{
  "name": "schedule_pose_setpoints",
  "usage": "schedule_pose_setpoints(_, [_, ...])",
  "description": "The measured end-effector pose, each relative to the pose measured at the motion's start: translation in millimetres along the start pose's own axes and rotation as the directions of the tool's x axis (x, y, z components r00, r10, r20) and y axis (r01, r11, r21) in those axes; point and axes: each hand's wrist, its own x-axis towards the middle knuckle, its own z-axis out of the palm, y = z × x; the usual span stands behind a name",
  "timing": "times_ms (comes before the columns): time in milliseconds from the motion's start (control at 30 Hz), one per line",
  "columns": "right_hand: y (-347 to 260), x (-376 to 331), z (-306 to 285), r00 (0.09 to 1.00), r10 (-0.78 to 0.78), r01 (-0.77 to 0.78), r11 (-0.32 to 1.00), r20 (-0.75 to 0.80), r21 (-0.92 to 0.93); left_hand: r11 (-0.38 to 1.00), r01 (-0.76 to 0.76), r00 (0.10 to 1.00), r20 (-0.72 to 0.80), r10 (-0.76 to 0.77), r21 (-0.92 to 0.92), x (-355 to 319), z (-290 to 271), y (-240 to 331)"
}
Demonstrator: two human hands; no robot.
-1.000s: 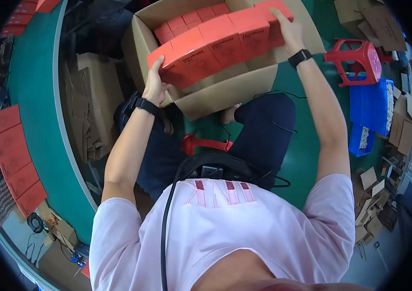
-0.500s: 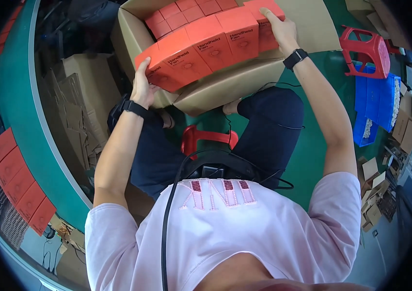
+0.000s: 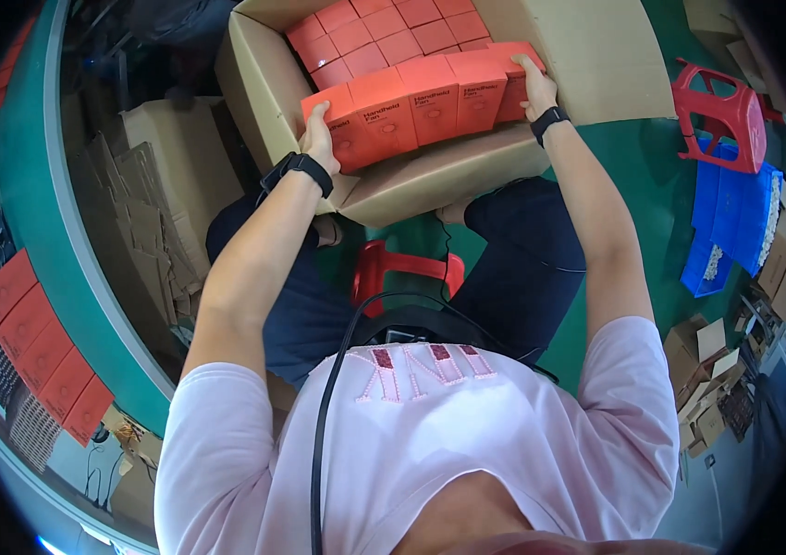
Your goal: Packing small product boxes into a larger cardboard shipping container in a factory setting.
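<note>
Both hands, left hand (image 3: pixel 319 137) and right hand (image 3: pixel 535 88), are pressing inward on the ends of a row of red boxes (image 3: pixel 425 102), gripping it over the open cardboard carton (image 3: pixel 448 171) at upper centre of the frame

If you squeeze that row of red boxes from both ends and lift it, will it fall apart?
Probably stays together: the left hand and right hand press the row of red boxes from both ends. It might buckle mid-row, since nothing shows under it. The boxes look stiff and likely light.

Row of boxes (image 3: pixel 430 97) over carton (image 3: pixel 268 88)
</note>
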Motion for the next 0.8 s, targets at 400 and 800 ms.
schedule_pose_setpoints(400, [2.0, 67.3, 25.2, 0.908, 0.320, -0.380, 0.901, 0.270, 0.210, 0.913, -0.266, 0.860, -0.503, 0.080, -0.310, 80.8, 25.4, -53.4])
schedule_pose_setpoints(800, [56.2, 77.1, 1.7, 0.935, 0.220, -0.216, 0.975, 0.279, -0.046, 0.841, -0.200, 0.940, -0.340, 0.020, -0.503, 123.4, 14.5, -118.1])
